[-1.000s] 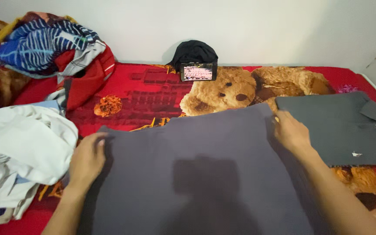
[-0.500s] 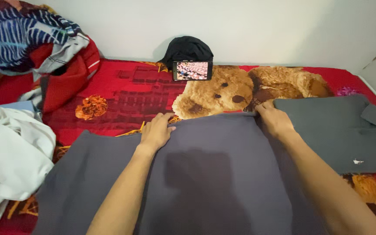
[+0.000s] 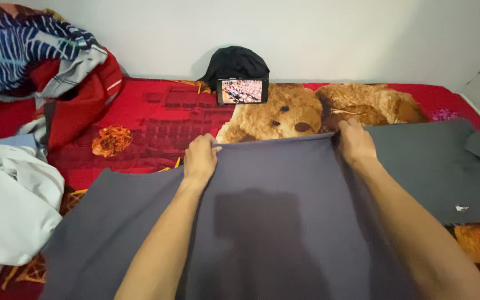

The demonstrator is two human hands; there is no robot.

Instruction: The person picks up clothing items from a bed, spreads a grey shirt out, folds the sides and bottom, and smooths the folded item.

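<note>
A large dark grey garment (image 3: pixel 262 222) lies spread over a red bed sheet (image 3: pixel 162 116) printed with a brown teddy bear. My left hand (image 3: pixel 200 157) pinches the garment's far edge near its middle. My right hand (image 3: pixel 355 141) grips the same far edge at its right corner, and the edge is lifted slightly between them. A shadow falls on the cloth's middle.
A folded dark grey collared shirt (image 3: pixel 445 166) lies to the right. A phone (image 3: pixel 242 91) leans against a black cap (image 3: pixel 237 61) by the white wall. A heap of white cloth (image 3: pixel 6 205) sits at left, with blue-striped and red clothes (image 3: pixel 40 50) piled behind it.
My left hand moved from the garment's left corner to the middle of its far edge. My right hand shifted slightly up. Both now hold the edge raised.
</note>
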